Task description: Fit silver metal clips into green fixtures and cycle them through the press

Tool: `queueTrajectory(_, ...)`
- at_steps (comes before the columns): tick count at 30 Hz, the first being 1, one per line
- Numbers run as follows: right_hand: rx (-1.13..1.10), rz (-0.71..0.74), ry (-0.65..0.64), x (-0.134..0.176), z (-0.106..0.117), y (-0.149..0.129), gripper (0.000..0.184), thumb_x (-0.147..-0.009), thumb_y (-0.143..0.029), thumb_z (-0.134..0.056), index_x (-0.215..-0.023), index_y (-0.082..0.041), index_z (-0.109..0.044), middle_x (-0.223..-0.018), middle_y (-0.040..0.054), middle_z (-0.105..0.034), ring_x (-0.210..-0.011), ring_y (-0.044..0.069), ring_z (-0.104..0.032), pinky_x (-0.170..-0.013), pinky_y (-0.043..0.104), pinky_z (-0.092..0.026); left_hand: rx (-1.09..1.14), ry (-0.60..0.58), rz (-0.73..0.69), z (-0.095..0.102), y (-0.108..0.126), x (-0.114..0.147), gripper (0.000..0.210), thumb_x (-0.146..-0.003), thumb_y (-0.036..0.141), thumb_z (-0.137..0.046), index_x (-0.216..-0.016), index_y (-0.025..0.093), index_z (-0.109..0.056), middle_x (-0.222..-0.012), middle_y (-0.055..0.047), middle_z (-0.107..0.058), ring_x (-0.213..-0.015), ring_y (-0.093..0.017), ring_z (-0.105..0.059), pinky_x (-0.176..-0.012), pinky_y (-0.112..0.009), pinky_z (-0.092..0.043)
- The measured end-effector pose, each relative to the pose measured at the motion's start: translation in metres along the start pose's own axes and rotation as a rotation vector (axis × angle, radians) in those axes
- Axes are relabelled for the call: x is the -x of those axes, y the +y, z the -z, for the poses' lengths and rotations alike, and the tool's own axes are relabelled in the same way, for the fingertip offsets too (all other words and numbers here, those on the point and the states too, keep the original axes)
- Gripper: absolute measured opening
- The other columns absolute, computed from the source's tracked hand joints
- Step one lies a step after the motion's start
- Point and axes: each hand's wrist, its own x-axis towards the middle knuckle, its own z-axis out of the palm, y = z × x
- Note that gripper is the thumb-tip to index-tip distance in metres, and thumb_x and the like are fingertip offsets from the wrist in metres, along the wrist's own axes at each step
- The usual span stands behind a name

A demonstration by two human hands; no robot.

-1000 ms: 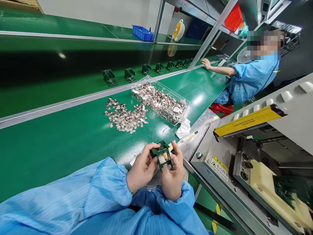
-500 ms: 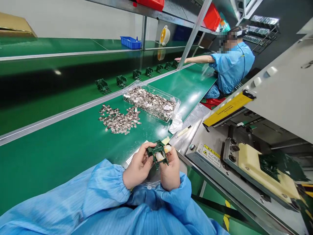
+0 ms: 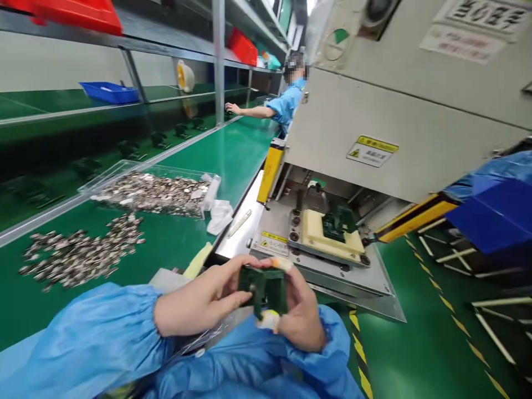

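Left hand (image 3: 203, 302) and right hand (image 3: 302, 311) grip a green part (image 3: 274, 291), a box (image 3: 211, 195) of metal bits (image 3: 153, 191) at its ten o'clock

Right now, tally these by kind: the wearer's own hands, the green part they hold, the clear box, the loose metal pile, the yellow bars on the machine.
Left hand and right hand: 2
Held green part: 1
Clear box: 1
Loose metal pile: 1
Yellow bars: 2
Total: 7

Here the held part (image 3: 275, 292) shows dark green, sleeves (image 3: 103, 338) bright blue, block (image 3: 312, 231) cream, floor tape (image 3: 361, 354) striped black-and-yellow
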Motion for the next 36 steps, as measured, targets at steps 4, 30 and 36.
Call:
queueTrajectory(4, 0.011, 0.117, 0.483, 0.012, 0.078, 0.005, 0.069, -0.065, -0.049, -0.084, -0.126, -0.026, -0.06, -0.117, 0.0098, -0.064, -0.093, 0.026, -0.066, -0.08, 0.039, -0.057, -0.155, 0.013, -0.235, -0.018, 0.021, -0.09, 0.05, -0.078, 0.021, -0.071, -0.126, 0.023, -0.058, -0.117, -0.011, -0.069, -0.108, -0.028, -0.067, -0.093, -0.042, -0.055)
queueTrajectory(30, 0.831, -0.056, -0.076, -0.1, 0.173, -0.027, 0.063, -0.08, -0.045, -0.066, -0.136, -0.019, -0.051, -0.126, 0.0091, -0.064, -0.116, 0.029, -0.06, -0.1, 0.042, -0.048, -0.128, -0.037, 0.429, 0.042, -0.052, -0.036, 0.068, -0.067, 0.05, -0.078, -0.128, 0.026, -0.061, -0.15, -0.008, -0.047, -0.133, -0.036, -0.049, -0.107, -0.044, -0.048)
queueTrajectory(36, 0.906, -0.055, -0.09, -0.097, 0.175, -0.021, 0.067, -0.081, -0.046, -0.063, -0.141, -0.022, -0.048, -0.14, 0.009, -0.055, -0.129, 0.031, -0.05, -0.109, 0.046, -0.039, -0.105, -0.113, 0.38, 0.041, -0.077, -0.046, 0.075, -0.063, 0.05, -0.082, -0.132, 0.03, -0.06, -0.155, -0.006, -0.039, -0.14, -0.037, -0.04, -0.112, -0.046, -0.041)
